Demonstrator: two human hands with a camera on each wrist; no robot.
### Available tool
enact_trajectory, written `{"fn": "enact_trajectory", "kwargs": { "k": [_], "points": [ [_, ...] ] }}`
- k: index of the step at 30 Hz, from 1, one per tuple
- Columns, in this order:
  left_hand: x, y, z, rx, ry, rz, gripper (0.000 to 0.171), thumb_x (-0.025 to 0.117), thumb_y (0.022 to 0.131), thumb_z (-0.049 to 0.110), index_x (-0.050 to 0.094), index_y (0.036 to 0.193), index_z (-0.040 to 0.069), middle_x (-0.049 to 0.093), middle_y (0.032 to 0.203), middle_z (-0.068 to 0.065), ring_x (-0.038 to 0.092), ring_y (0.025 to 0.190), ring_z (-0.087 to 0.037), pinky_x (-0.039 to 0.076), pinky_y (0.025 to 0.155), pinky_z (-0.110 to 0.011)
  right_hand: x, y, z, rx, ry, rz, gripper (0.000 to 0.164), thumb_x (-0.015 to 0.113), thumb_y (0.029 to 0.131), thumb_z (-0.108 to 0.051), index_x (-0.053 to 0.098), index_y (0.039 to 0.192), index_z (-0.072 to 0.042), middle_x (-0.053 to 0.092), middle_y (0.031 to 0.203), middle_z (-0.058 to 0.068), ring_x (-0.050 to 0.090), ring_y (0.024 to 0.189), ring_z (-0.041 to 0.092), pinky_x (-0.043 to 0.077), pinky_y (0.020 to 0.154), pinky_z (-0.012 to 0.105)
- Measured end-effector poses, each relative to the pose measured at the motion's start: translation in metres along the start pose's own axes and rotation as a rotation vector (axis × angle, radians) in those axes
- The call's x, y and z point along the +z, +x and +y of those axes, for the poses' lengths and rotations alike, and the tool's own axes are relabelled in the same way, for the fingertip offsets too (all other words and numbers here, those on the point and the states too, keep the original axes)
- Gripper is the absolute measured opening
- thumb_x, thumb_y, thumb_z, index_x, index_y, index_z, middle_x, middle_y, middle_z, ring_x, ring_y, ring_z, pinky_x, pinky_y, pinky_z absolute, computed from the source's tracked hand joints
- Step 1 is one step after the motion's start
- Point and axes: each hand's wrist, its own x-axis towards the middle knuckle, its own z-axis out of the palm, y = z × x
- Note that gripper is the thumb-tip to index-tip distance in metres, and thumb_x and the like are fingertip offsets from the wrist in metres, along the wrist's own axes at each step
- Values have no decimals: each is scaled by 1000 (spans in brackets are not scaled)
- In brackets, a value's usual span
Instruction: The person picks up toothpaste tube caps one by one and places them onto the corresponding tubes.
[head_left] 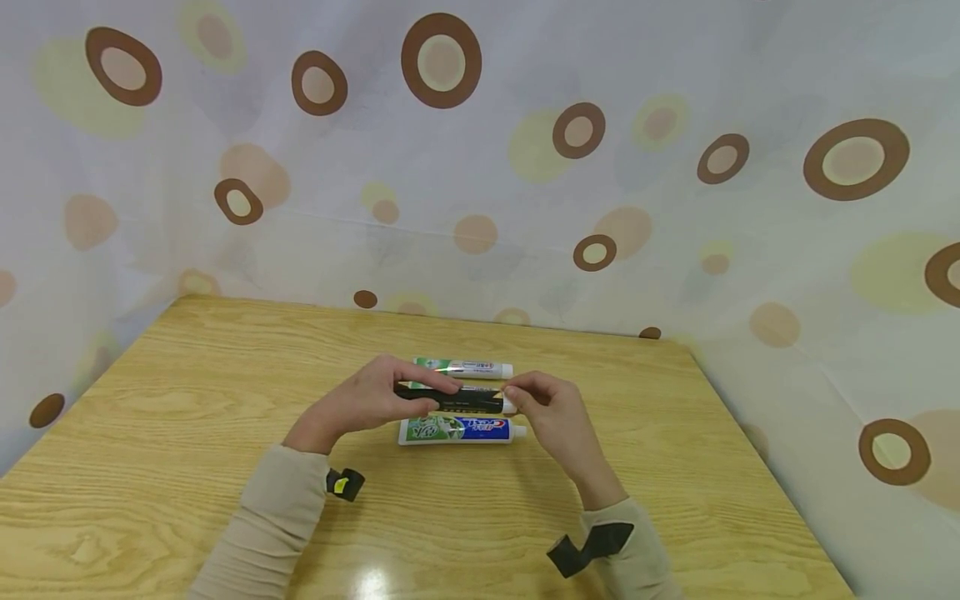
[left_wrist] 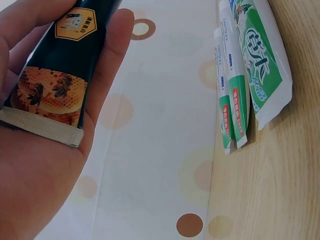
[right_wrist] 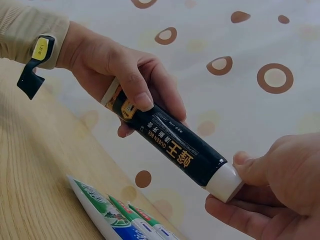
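A black toothpaste tube (right_wrist: pixel 175 142) with gold lettering is held up above the table between both hands. My left hand (head_left: pixel 362 398) grips its body near the flat crimped end, thumb on one side and fingers on the other. With thumb and fingertips, my right hand (head_left: pixel 555 421) pinches the white cap (right_wrist: pixel 225 182) at the other end. Below lies a green and blue toothpaste tube (head_left: pixel 456 430), nearest me. Two slimmer white and green tubes lie beyond it, the farther slim tube (head_left: pixel 468 367) showing most; the nearer slim tube (left_wrist: pixel 235 80) is largely behind the black one in the head view.
The tubes lie side by side on a wood-grain table (head_left: pixel 150 433), caps toward the right. A white sheet (head_left: pixel 465 150) with brown and yellow circles hangs behind the table and along its sides.
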Motion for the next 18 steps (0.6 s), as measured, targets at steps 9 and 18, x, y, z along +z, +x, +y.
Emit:
{"fn": "enact_trajectory", "kwargs": {
  "k": [9,18],
  "points": [
    [2,3,2,26,105,-20,32,71,92,13,73,121,26,71,121,3,61,93,-18,47,73,-26,-11,-1,4,-73,-58,-76,11,65,96,-16,73,103,-11,72,102,6,66,93,16,54,83,27],
    [11,0,2,34,233,-102,38,75,88,16,70,125,28,69,123,2,59,90,-13,50,73,-24,-20,-8,12,-49,-84,-128,9,68,94,-15,73,101,-11,72,106,6,65,100,17,53,87,26]
  ]
}}
